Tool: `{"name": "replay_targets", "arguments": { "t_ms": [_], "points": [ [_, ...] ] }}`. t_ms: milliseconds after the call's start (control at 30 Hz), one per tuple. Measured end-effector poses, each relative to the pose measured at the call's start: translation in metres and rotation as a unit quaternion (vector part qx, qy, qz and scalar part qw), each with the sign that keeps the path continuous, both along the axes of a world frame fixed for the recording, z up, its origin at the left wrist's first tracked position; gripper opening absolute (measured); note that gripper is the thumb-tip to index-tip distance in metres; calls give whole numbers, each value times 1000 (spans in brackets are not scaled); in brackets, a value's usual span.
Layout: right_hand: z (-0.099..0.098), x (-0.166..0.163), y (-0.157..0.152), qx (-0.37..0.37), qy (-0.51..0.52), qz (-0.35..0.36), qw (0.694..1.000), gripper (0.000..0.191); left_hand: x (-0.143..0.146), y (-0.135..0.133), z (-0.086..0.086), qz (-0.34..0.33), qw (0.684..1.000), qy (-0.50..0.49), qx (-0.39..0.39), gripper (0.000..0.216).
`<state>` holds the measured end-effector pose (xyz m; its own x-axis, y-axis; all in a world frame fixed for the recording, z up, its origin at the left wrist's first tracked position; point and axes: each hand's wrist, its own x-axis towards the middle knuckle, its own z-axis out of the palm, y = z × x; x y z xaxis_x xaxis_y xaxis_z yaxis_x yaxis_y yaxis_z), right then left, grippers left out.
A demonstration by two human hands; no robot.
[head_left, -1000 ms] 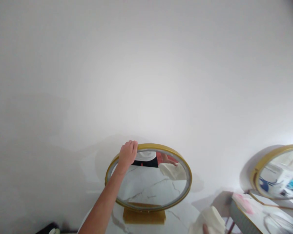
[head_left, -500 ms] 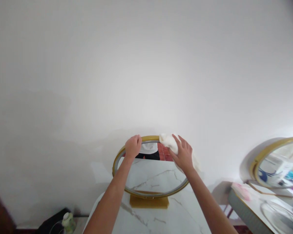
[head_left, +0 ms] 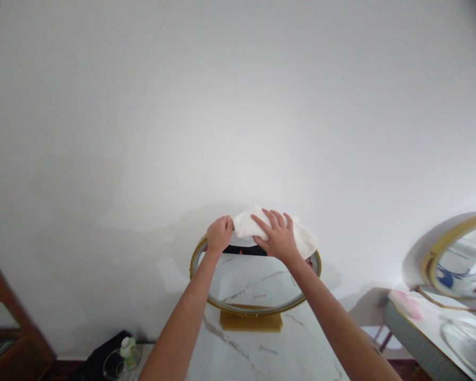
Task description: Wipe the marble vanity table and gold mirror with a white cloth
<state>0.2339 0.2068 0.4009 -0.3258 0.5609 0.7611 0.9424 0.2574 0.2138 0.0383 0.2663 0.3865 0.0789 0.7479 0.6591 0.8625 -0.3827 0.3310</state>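
Observation:
A round mirror (head_left: pixel 257 286) with a gold frame stands on a gold base (head_left: pixel 250 321) on a white marbled tabletop (head_left: pixel 238 354). My left hand (head_left: pixel 220 234) is closed round the upper left of the frame. A white cloth (head_left: pixel 304 238) lies over the top and upper right of the rim. My right hand (head_left: pixel 276 234) presses on that cloth with its fingers spread over it, gripping it against the frame. The rim beneath the cloth is hidden. Reflected in the glass are the marbled top and dark clothing.
A pale wall (head_left: pixel 238 106) rises behind the mirror. To the right, a second gold-framed mirror (head_left: pixel 466 259) stands on another table (head_left: pixel 424 328). At lower left are a pale green bottle (head_left: pixel 130 352), a black item (head_left: pixel 103 357) and a brown wooden frame (head_left: pixel 11 312).
My right hand has slid the cloth left along the top of the rim, closer to my left hand. My left hand keeps its hold. The view has shifted slightly left.

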Motion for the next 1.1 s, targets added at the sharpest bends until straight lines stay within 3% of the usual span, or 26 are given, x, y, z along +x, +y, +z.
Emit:
{"name": "replay_targets", "arguments": {
  "t_ms": [333, 500, 1100],
  "points": [
    [-36, 49, -2, 49, 114, -54, 991, 50, 0, 5, -6, 16, 999, 5, 29, 44],
    [-46, 57, -4, 64, 156, -78, 983, 49, 0, 8, -7, 19, 999, -2, 38, 42],
    [-1, -11, 1, -6, -46, 1, 999, 61, -2, 2, -4, -21, 1000, -15, 9, 35]
  ]
}}
